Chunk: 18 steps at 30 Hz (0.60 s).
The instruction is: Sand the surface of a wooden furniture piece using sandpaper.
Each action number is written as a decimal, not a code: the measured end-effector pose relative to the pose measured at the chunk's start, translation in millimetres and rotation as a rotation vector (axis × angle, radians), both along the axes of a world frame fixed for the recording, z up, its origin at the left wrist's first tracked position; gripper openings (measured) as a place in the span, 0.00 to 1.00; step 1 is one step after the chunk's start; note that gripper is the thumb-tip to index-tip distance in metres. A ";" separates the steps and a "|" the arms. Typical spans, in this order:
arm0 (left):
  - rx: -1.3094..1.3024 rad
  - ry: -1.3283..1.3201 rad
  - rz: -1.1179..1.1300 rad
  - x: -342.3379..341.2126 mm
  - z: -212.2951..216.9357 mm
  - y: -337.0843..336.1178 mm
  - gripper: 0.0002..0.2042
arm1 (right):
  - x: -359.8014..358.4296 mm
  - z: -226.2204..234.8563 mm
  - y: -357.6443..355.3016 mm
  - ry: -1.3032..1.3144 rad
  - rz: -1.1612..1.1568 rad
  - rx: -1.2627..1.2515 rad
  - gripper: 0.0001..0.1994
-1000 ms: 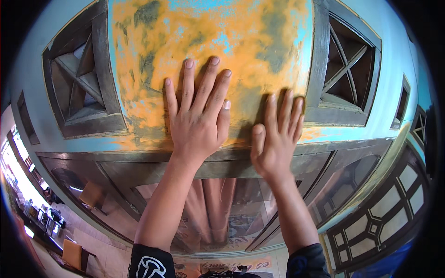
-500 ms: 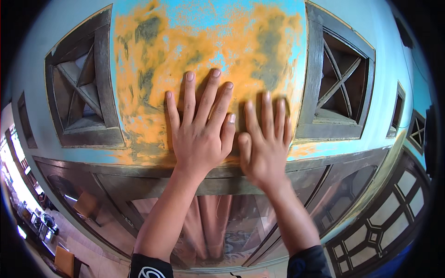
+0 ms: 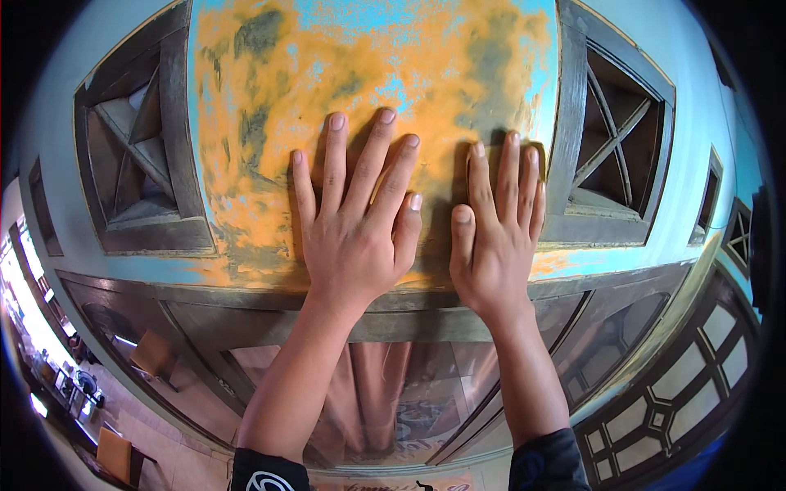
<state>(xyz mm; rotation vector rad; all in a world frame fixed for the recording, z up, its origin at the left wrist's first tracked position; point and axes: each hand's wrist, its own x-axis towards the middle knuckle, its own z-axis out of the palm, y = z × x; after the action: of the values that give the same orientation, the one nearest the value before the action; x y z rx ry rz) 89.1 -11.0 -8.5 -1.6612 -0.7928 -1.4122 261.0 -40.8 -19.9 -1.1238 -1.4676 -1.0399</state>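
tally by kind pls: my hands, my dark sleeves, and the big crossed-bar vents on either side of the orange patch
Hands: 2 (left hand, right hand)
Dark sleeves: 2 (left sleeve, right sleeve)
Big crossed-bar vents: 2 (left vent, right vent)
Total: 6

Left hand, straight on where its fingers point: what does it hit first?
Way looks free: only patchy orange-and-blue wall lies ahead of the left hand, up to the picture's top edge. Surface bumps are hard to judge.
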 end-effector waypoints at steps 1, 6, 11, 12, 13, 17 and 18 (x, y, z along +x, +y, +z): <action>0.000 -0.001 0.002 0.1 0.5 -0.2 0.24 | 1.1 -8.5 -0.1 0.012 -0.014 -0.012 0.28; 0.003 0.002 0.017 4.5 0.7 -2.2 0.24 | -5.8 -53.5 -5.0 0.024 -0.053 -0.113 0.29; 0.003 0.003 0.016 2.5 0.2 -1.0 0.24 | 4.5 -4.1 -0.1 0.035 -0.002 -0.014 0.29; 0.002 0.006 0.022 0.8 -0.5 -0.5 0.24 | 4.7 -7.4 0.6 0.038 -0.002 -0.013 0.29; 0.002 0.008 0.032 -0.6 -1.0 0.0 0.24 | 4.3 -14.5 0.3 0.039 -0.010 -0.032 0.29; 0.017 0.014 0.011 0.2 -0.3 0.4 0.24 | 3.2 -53.0 -4.8 0.019 -0.046 -0.109 0.29; 0.016 0.010 0.011 0.9 0.2 0.4 0.24 | 3.7 -54.0 -6.5 0.019 -0.037 -0.118 0.29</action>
<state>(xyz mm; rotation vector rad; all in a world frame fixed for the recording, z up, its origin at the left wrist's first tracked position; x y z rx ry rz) 90.1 -10.6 -8.3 -1.6485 -0.7815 -1.3979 264.7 -47.4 -73.8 -1.2448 -1.5143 -0.9756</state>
